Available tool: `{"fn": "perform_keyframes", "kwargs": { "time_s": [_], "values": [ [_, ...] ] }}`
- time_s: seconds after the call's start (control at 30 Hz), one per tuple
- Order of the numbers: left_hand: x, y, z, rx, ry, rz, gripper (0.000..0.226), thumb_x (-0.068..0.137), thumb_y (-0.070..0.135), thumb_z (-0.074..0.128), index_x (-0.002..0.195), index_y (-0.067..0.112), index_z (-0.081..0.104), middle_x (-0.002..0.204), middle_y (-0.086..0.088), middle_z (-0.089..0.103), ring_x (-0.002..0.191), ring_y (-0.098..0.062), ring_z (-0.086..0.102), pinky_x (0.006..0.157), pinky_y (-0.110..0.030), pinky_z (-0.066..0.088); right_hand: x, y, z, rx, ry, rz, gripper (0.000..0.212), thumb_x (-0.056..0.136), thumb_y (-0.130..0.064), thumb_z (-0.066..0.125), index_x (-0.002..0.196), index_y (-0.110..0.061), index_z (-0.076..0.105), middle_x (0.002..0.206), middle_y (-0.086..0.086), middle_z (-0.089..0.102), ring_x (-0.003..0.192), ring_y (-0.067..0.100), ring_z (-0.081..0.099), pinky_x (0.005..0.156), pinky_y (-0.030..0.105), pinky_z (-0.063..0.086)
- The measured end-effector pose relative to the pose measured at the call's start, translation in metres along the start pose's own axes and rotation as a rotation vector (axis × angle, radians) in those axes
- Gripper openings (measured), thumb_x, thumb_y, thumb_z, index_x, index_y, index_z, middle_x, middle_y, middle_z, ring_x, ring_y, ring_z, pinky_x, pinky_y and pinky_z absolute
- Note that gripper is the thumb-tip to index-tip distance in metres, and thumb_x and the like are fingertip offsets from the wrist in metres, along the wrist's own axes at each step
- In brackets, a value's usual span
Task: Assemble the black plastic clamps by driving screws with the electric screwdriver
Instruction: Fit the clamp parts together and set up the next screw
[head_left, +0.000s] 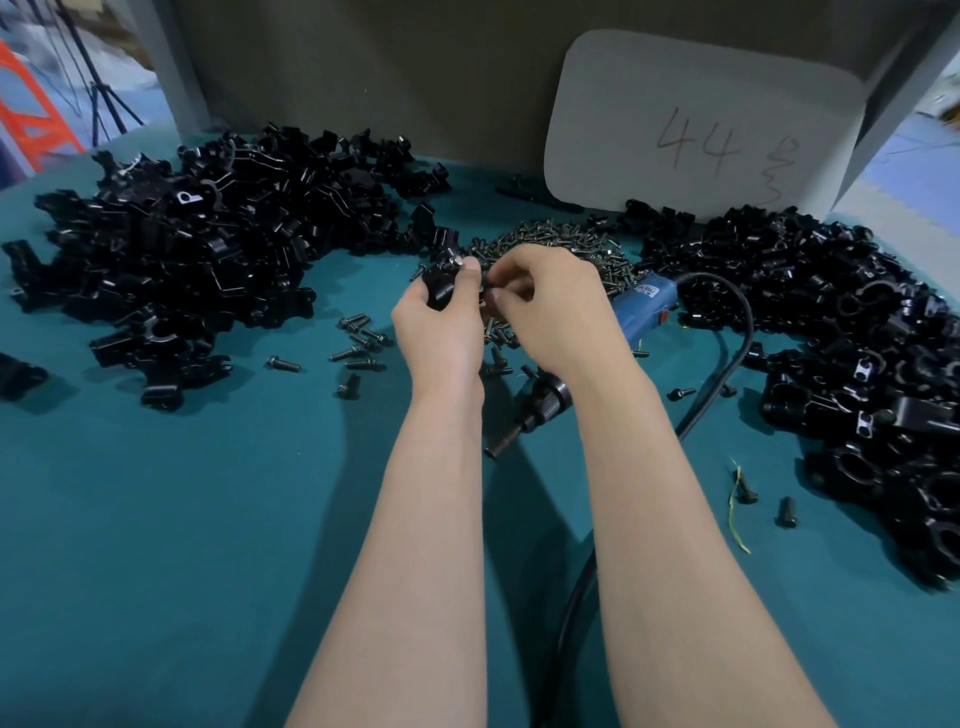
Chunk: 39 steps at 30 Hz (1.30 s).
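Count: two heaps of black clamp parts, the left heap (197, 234) and the right heap (857, 364). One screw pile (561, 244) lies between them at the back. One screwdriver (644, 306), one cord (727, 364), and one card (701, 130) marked 44. Several loose screws (358, 343) are scattered left of your hands, with a few more right of the cord.

Room: the table (182, 545) is bare green cloth across the near half. The heaps close both sides, and a wall closes the far edge. The screwdriver lies under your right forearm, with its cord looping toward the near edge.

Fingers: your left hand (439, 317) grips one clamp (440, 283), fingers wrapped round it and thumb on top, held over the front of the screw pile. Your right hand (550, 306) is curled, fingertips drawn together just beside the clamp. You cannot tell whether they pinch a screw.
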<state>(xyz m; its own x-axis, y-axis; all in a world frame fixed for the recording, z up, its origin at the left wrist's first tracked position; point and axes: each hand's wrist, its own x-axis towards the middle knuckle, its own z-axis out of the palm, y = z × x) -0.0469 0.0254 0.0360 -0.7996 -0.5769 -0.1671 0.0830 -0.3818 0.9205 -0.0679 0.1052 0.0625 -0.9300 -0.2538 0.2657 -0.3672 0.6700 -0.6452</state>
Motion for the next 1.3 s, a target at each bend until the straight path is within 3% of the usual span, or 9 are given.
{"fn": "perform_keyframes", "kwargs": {
  "time_s": [0.1,0.2,0.3,0.47,0.7,0.83,0.97,1.07,1.3],
  "values": [
    [-0.001,-0.001,0.002,0.031,0.018,0.028,0.018,0.091,0.02,0.065,0.076,0.014,0.06,0.082,-0.005,0.064,0.078,-0.021,0.06,0.09,-0.042,0.055,-0.001,-0.001,0.007,-0.058,0.011,0.036,0.012,0.096,-0.027,0.055,0.087,-0.019,0.057,0.079,0.002,0.063,0.072,0.018,0.055,0.065,0.027,0.044],
    [0.001,-0.001,0.0,0.046,0.032,0.019,0.02,0.091,0.021,0.065,0.073,0.015,0.059,0.082,-0.004,0.064,0.078,-0.02,0.059,0.09,-0.042,0.054,-0.004,-0.001,0.014,-0.13,-0.015,0.014,0.024,0.099,-0.032,0.047,0.084,-0.015,0.056,0.078,0.006,0.062,0.073,0.025,0.054,0.065,0.033,0.044],
    [0.002,0.001,-0.002,0.005,0.025,-0.028,0.019,0.091,0.02,0.065,0.074,0.015,0.058,0.084,-0.007,0.065,0.079,-0.021,0.06,0.089,-0.04,0.053,-0.003,0.0,0.01,-0.106,-0.041,0.008,0.027,0.099,-0.033,0.048,0.082,-0.015,0.059,0.069,0.0,0.056,0.063,0.017,0.048,0.056,0.027,0.037],
    [-0.002,0.002,0.001,-0.01,0.008,-0.071,0.014,0.092,0.021,0.065,0.08,0.014,0.061,0.085,-0.005,0.066,0.078,-0.018,0.062,0.087,-0.035,0.054,-0.002,0.0,0.003,0.027,-0.045,0.015,0.01,0.093,-0.014,0.057,0.1,-0.018,0.063,0.079,-0.008,0.058,0.064,-0.001,0.049,0.052,0.004,0.037],
    [-0.002,0.001,0.0,-0.019,0.009,-0.116,0.026,0.091,0.023,0.065,0.071,0.014,0.053,0.071,0.0,0.058,0.066,-0.016,0.053,0.07,-0.027,0.047,-0.002,0.001,0.009,-0.052,0.001,0.064,0.019,0.095,-0.032,0.055,0.085,-0.015,0.056,0.078,0.002,0.061,0.069,0.017,0.051,0.063,0.028,0.04],
    [0.001,0.006,-0.002,-0.102,-0.004,-0.158,0.02,0.091,0.02,0.066,0.075,0.013,0.057,0.077,-0.003,0.063,0.071,-0.015,0.061,0.067,-0.022,0.054,-0.003,0.001,0.008,-0.003,-0.009,0.034,0.025,0.096,-0.035,0.052,0.084,-0.015,0.062,0.071,-0.001,0.059,0.066,0.015,0.052,0.058,0.019,0.04],
    [0.001,0.007,-0.003,-0.154,-0.006,-0.193,0.016,0.091,0.02,0.067,0.08,0.011,0.058,0.085,-0.006,0.065,0.076,-0.015,0.065,0.071,-0.022,0.058,-0.001,0.003,-0.001,0.052,-0.026,0.021,0.014,0.094,-0.025,0.058,0.106,-0.021,0.065,0.079,-0.011,0.059,0.074,0.004,0.054,0.058,0.007,0.037],
    [-0.002,0.006,-0.002,-0.148,-0.005,-0.203,0.016,0.091,0.018,0.066,0.079,0.012,0.058,0.08,-0.004,0.065,0.069,-0.011,0.064,0.069,-0.021,0.057,-0.001,0.004,-0.001,0.056,-0.043,0.002,0.012,0.091,-0.014,0.06,0.097,-0.024,0.064,0.078,-0.015,0.057,0.071,-0.003,0.051,0.059,0.0,0.039],
    [-0.002,0.004,-0.001,-0.141,-0.004,-0.217,0.02,0.09,0.018,0.067,0.075,0.012,0.057,0.076,-0.002,0.064,0.07,-0.013,0.062,0.071,-0.023,0.057,-0.002,0.005,0.008,-0.001,0.036,0.046,0.015,0.091,-0.03,0.062,0.083,-0.018,0.059,0.068,-0.009,0.054,0.06,0.003,0.047,0.05,0.012,0.035]
  ]
}}
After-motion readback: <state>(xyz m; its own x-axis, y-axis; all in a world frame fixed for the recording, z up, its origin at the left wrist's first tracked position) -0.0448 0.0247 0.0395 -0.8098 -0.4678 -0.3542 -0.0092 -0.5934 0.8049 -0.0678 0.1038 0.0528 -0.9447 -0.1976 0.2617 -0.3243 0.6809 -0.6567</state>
